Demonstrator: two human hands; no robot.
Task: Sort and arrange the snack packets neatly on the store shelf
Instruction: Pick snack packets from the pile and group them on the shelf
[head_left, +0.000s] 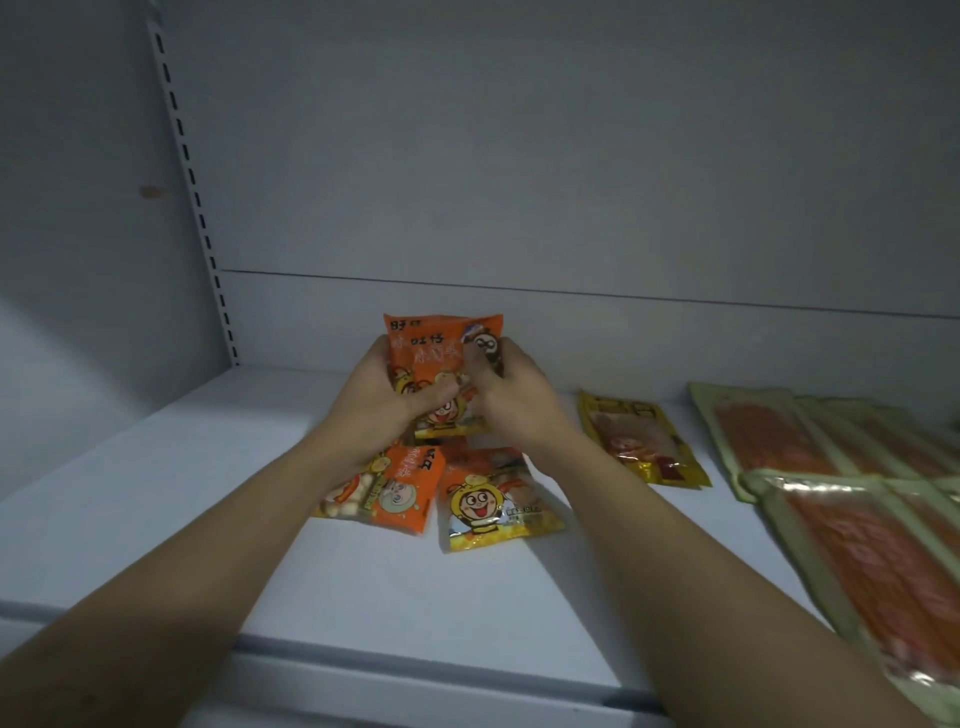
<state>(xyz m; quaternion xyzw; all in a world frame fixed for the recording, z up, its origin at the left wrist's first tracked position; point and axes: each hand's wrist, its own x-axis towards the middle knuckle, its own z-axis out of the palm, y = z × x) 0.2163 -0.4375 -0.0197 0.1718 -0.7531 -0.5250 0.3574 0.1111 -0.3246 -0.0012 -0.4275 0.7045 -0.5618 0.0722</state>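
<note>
Grey-white metal shelf (156, 519), dimly lit, with a slotted rail (193, 197) climbing its back-left corner. The left hand (382, 397) is curling round the left edge of the held packet (441, 345), which is orange, with the thumb pressing across its front. The right hand (514, 389) is gripping the right edge the same way, fingers bent in tight, so both hands are clamping one bundle between them. Yellow edges are showing beneath the thumbs, so it is probably several packets together, though the count cannot be told. The bundle is standing upright near the back wall, long axis vertical, printed face toward the person. Whether its lower edge is resting on the shelf cannot be told. White Chinese characters are running across its top, blurred; one line is seemingly reading 旺仔, beside a round-eyed cartoon head. Just in front of the bundle, toward the person, two loose ones are lying flat: the tilted packet (400, 488), orange and partly under the left wrist, and the cartoon-face packet (493, 506), yellow-bordered, between the forearms. These two are likely awaiting collection next, one to each nearer hand. Farther right, a yellow pouch (641, 441) is lying flat, and the long packs (779, 431), green-edged with orange strips, are overlapping; their print is illegible.
</note>
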